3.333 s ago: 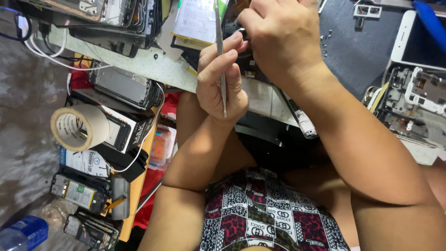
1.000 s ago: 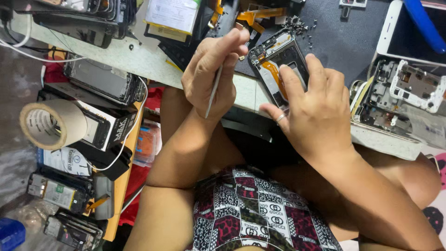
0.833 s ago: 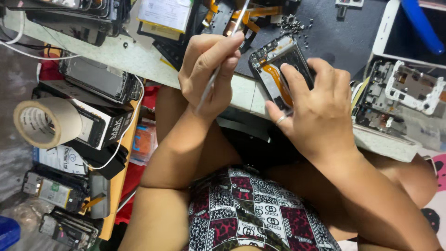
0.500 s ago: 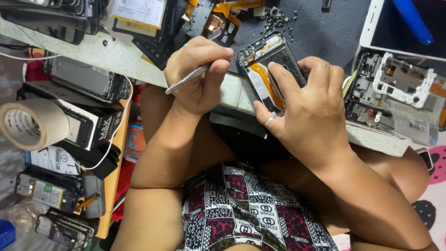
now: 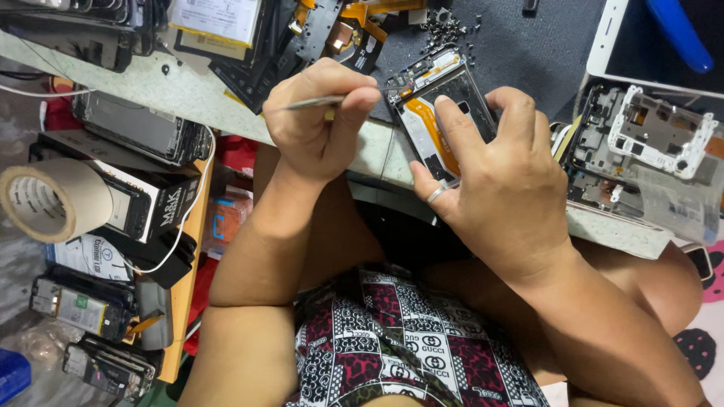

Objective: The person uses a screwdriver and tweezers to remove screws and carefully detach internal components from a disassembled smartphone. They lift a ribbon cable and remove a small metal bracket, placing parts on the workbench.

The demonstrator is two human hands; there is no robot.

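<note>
Two hands busy here in the head view. Our left hand [image 5: 320,120] has its fingers pinched tight around a thin metal tool [image 5: 313,102], tip poking at the top corner of an opened phone [image 5: 441,113]. Our right hand [image 5: 494,181] wraps closed around that phone, tilting it up off the table [image 5: 181,94] edge. Looks like we're mid-teardown, prying or picking at a part; next move probably needs a steady tip and light pressure. The table's cluttered: loose screws [image 5: 445,26], another gutted phone frame [image 5: 641,143], tape roll [image 5: 49,200] on the left.
</note>
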